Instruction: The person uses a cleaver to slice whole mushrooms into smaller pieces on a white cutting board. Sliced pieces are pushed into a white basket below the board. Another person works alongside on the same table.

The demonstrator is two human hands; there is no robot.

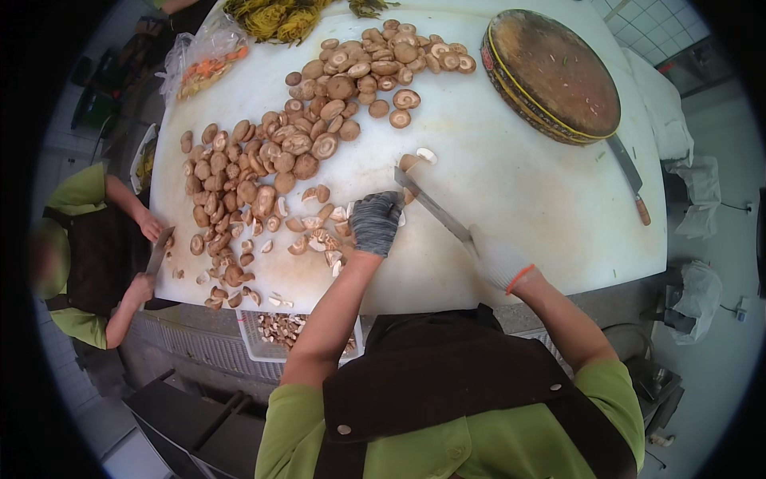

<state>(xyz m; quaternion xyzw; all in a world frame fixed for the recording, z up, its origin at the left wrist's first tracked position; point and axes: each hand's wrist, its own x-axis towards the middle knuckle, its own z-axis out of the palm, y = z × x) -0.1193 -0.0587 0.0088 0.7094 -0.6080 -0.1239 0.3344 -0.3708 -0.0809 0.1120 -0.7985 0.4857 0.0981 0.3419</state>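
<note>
My left hand (377, 223), in a grey knit glove, is curled with its fingertips on a shiitake mushroom (409, 196), most of it hidden by fingers and blade. My right hand (499, 260), in a white glove with an orange cuff, grips the handle of a kitchen knife (435, 207). The blade slants across the white table (526, 197) beside my left fingertips. Just past its tip lie a blurred brown mushroom piece (409, 162) and a pale cut slice (426, 155). Cut mushroom chunks (320, 236) lie left of my left hand.
Whole mushrooms (287, 138) form a long heap. A round chopping block (553, 72) has a cleaver (628, 170) beside it. A co-worker's hands (145, 257) hold another knife (159, 251) at the left. Below the table edge sits a white basket (254, 347) of cut mushrooms.
</note>
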